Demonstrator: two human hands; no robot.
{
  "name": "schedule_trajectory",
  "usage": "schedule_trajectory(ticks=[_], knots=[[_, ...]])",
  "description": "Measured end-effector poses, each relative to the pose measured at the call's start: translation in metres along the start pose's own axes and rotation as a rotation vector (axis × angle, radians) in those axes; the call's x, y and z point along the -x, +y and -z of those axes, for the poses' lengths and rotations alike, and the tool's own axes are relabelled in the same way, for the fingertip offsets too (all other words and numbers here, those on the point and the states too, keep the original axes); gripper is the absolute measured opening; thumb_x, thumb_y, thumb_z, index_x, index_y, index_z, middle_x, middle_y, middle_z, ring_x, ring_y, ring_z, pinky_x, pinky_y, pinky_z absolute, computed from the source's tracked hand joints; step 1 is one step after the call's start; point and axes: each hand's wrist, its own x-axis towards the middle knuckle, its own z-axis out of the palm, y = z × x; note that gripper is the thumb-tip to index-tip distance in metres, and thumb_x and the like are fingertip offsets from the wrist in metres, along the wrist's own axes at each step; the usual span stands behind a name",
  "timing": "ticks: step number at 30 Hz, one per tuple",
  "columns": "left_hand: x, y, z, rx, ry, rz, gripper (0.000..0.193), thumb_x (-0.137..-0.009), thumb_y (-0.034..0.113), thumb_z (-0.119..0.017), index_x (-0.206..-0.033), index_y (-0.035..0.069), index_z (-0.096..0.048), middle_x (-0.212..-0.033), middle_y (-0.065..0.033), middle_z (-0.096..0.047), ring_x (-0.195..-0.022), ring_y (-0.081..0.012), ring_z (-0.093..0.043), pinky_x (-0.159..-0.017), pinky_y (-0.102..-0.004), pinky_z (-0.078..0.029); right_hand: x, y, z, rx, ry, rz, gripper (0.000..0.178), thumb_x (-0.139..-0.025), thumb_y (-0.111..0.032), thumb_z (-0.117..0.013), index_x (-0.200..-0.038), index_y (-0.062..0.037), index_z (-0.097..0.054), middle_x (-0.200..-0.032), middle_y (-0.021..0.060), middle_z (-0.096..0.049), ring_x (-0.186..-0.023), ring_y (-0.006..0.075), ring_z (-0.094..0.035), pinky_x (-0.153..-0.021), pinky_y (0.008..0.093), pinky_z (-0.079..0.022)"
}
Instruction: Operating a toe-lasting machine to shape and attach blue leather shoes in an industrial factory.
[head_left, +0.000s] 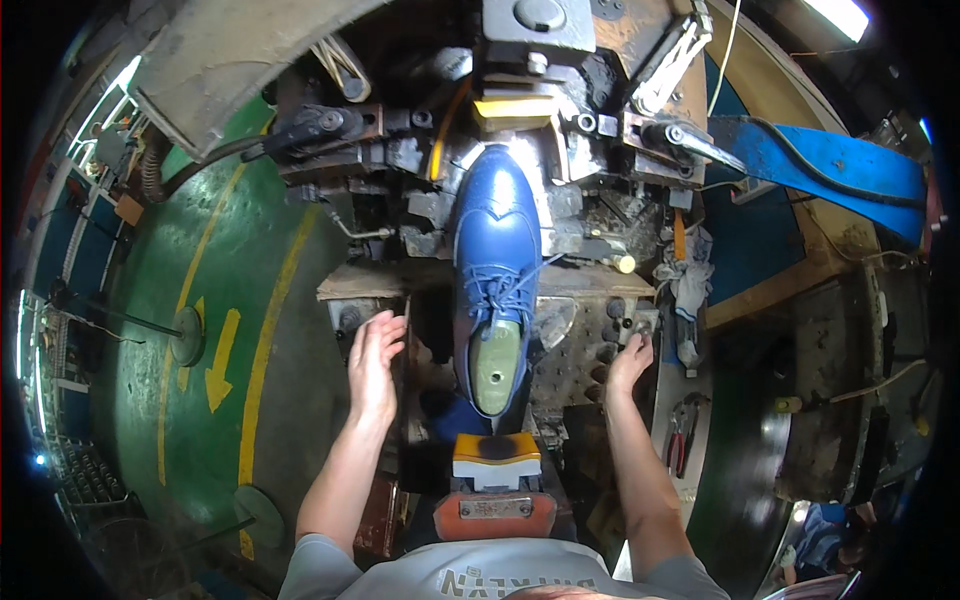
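A blue lace-up leather shoe [496, 205] sits in the middle of a machine, its toe pointing away from me under a bright light. Inside its opening shows a green shoe last [495, 372] with a small hole. To the left of the shoe, my left hand [377, 350] is held by a metal box [350, 312], fingers stretched out and holding nothing. On the other side, my right hand [629, 362] is beside a dark knob [627, 323] on the machine's right front; its fingers are loosely extended with nothing visible in them. Neither hand touches the shoe.
Closest to me, a yellow-topped pad [496, 448] stands behind the heel. Clamps and levers [325, 125] flank the toe. Red-handled pliers [682, 437] and a grey cloth [690, 275] lie at the right. A blue metal arm [830, 170] extends right. Green floor [200, 290] with yellow markings is left.
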Motion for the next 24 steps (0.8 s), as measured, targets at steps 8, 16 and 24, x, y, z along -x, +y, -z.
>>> schedule_trajectory(ticks=[8, 16, 24], knots=[[0.032, -0.026, 0.016, -0.059, 0.018, 0.041, 0.036, -0.105, 0.03, -0.042, -0.125, 0.002, -0.053, -0.116, -0.012, -0.063, -0.106, -0.0169, -0.059, -0.091, -0.0307, -0.044, -0.003, 0.022, 0.018, -0.457, -0.197, -0.361, 0.048, -0.102, -0.028, -0.044, -0.136, 0.0056, -0.045, -0.138, 0.0174, -0.05, -0.128, 0.0273, -0.046, -0.106, 0.0353, -0.034], [0.083, -0.081, 0.023, -0.08, -0.112, 0.214, 0.035, -0.102, 0.029, -0.05, -0.12, 0.0, -0.055, -0.105, -0.0103, -0.067, -0.096, -0.0155, -0.063, -0.085, -0.0302, -0.048, 0.055, -0.026, 0.063, -0.397, -0.31, -0.213, 0.049, -0.103, -0.032, -0.044, -0.14, 0.0001, -0.041, -0.143, 0.0138, -0.044, -0.133, 0.0241, -0.039, -0.111, 0.0352, -0.029], [0.132, -0.145, 0.073, -0.372, -0.074, 0.293, 0.032, -0.095, 0.017, -0.061, -0.121, 0.0, -0.054, -0.105, -0.0055, -0.062, -0.095, -0.0104, -0.057, -0.08, -0.0273, -0.047, 0.109, 0.001, 0.103, -0.343, -0.376, -0.328, 0.045, -0.104, -0.033, -0.043, -0.138, -0.0034, -0.045, -0.138, 0.0119, -0.049, -0.129, 0.0229, -0.043, -0.109, 0.0346, -0.031]])
